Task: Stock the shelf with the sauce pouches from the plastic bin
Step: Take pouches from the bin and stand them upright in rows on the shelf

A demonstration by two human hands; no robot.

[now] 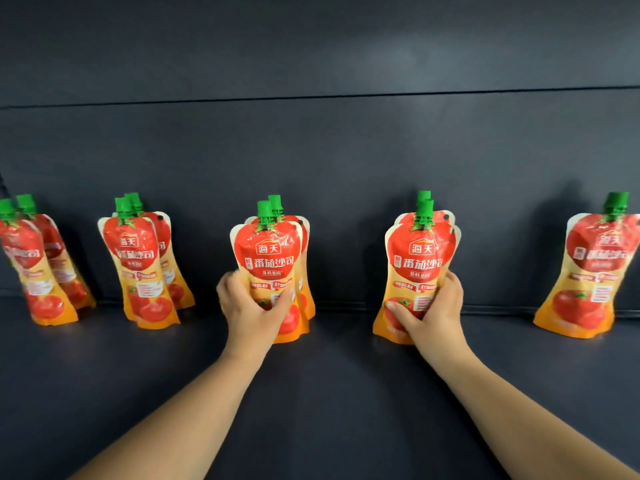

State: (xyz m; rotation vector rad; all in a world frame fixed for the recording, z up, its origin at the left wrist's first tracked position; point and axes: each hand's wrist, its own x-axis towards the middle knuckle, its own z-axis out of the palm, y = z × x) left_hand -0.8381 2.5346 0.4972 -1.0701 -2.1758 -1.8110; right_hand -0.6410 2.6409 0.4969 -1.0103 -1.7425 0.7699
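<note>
Dark navy shelf board (329,393) runs the full width of the view, backed by a dark panel wall (311,150) of the same colour. Five clusters of red-and-orange stand-up tomato sauce pouches with green screw caps stand upright along the back, well apart from one another: a far-left pair (38,268), a second pair (143,268), a centre pair, a right pair, and a single pouch at the far right (588,275), partly cut off by the frame edge. Each pair has one pouch set just behind the other.

The left hand (252,313) is wrapped around the lower half of the front centre pouch (268,261), thumb on the pouch's face, fingers curled closed round its left side. The right hand (433,313) grips the lower half of the front right pouch (417,265), thumb across its front and fingers round its right edge. Both pouches rest with their bases on the shelf.

Bare board lies in front of the row and in the gaps between clusters. No bin shows.
</note>
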